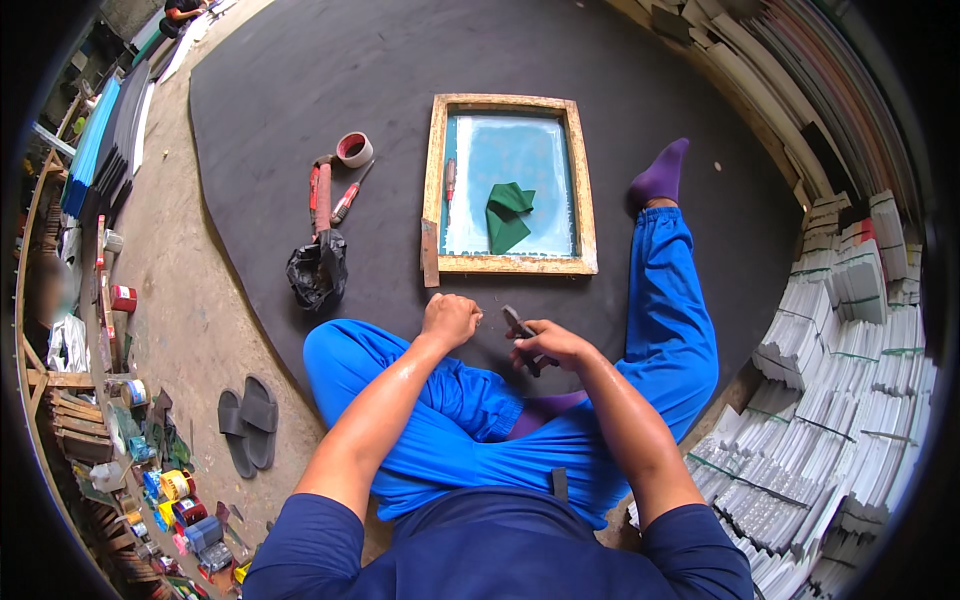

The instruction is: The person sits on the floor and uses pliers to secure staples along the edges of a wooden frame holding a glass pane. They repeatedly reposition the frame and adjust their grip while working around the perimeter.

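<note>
Over the blue-trousered lap, just short of the wood-framed blue printing screen [510,185]: right hand [548,345] pinched around a small dark flat metal tool [520,325], likely light, stiff and slim, best held mid-body; left hand [450,320] fisted, contents unclear.

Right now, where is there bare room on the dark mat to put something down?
The dark mat is bare beyond the tape roll and between the wooden frame and the purple sock. It is crowded by the black bag and red tools.
</note>
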Available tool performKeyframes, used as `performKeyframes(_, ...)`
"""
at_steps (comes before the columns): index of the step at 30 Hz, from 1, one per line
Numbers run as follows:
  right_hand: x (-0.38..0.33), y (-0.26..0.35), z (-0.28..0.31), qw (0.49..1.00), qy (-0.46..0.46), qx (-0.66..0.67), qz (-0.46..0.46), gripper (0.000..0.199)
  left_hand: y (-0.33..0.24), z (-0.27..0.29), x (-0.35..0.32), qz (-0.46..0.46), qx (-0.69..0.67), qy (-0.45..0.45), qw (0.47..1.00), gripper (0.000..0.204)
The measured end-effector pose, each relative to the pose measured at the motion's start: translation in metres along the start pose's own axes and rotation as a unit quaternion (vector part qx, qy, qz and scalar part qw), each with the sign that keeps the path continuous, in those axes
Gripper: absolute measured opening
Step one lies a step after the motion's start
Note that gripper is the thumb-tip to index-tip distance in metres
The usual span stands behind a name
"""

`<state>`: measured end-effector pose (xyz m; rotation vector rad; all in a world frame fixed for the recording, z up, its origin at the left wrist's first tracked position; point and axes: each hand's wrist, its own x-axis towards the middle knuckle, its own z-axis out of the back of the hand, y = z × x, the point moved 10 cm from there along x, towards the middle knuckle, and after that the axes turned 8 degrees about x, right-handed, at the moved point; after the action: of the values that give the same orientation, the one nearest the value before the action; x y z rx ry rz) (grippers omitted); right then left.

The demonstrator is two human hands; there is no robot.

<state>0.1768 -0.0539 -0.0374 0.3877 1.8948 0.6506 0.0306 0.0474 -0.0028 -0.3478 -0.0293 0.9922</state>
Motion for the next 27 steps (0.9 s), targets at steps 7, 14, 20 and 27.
performKeyframes(7,-0.008,0.038,0.089,0.990,-0.144,-0.011,-0.003,0.037,0.004,-0.006,-0.005,0.040,0.061,0.082,0.994,0.045)
performKeyframes(14,0.001,0.050,0.113,0.985,-0.156,-0.049,-0.053,0.043,0.004,0.007,0.003,0.034,0.016,-0.030,0.999,0.044)
performKeyframes(20,-0.001,0.057,0.115,0.985,-0.151,-0.041,-0.071,0.038,0.006,0.006,0.001,0.035,-0.003,-0.036,0.999,0.040)
performKeyframes(27,-0.002,0.069,0.126,0.979,-0.129,-0.097,-0.121,0.037,0.003,0.003,0.004,0.021,-0.013,-0.053,0.998,0.038)
